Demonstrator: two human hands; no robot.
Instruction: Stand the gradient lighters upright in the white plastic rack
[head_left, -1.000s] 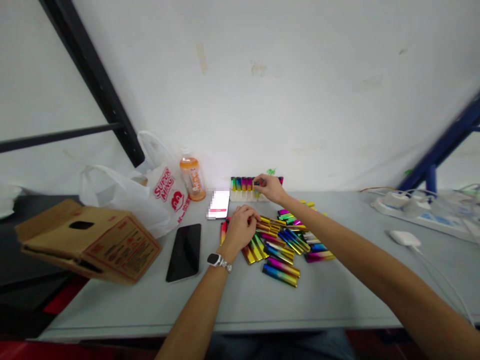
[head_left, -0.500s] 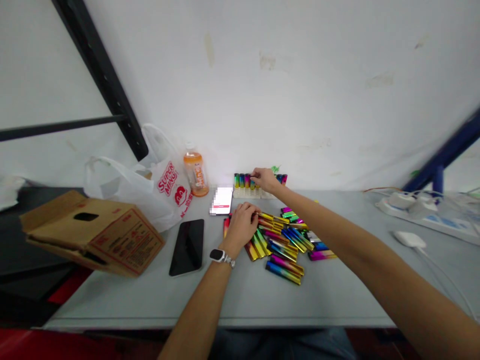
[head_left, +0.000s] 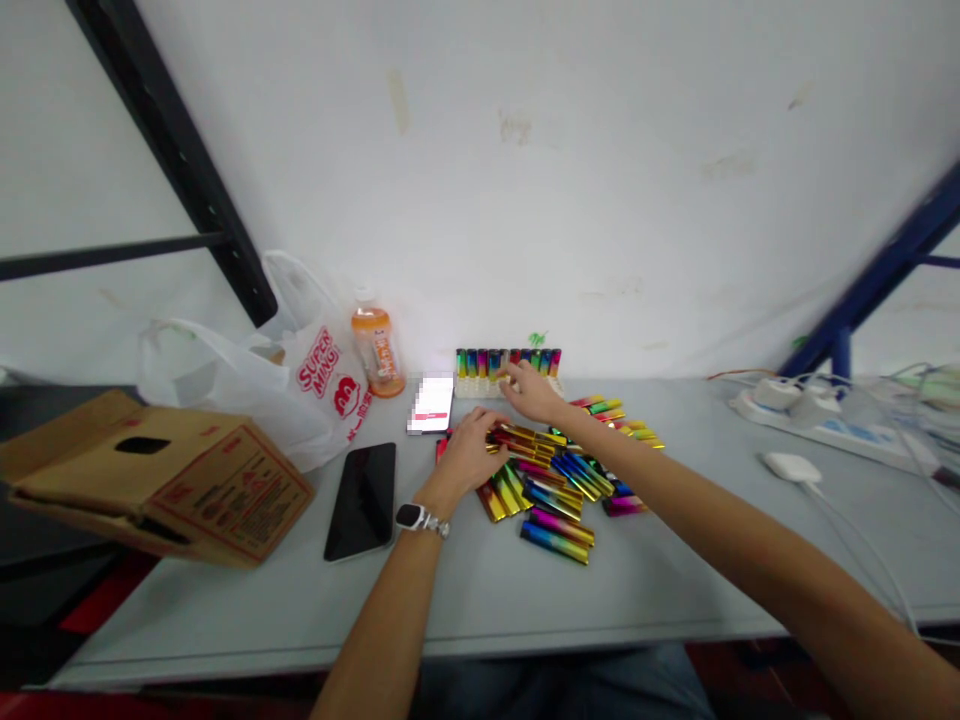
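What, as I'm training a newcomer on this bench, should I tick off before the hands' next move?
1. Standing tubes upright in the rack: ok.
2. Right hand free of any tube: cannot tell; it is at the row.
3. Left hand off the loose tubes: not ok; it touches them.
4. Bottle capped: ok.
5. Black phone apart from the loose tubes: ok.

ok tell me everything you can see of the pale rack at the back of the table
The pale rack is long, low and off-white, perhaps plastic, with a grid-like texture. It lies on the grey table, along the wall. Shiny multicoloured tubes stand upright in a row at its back. The right hand hides part; whether it touches is unclear.
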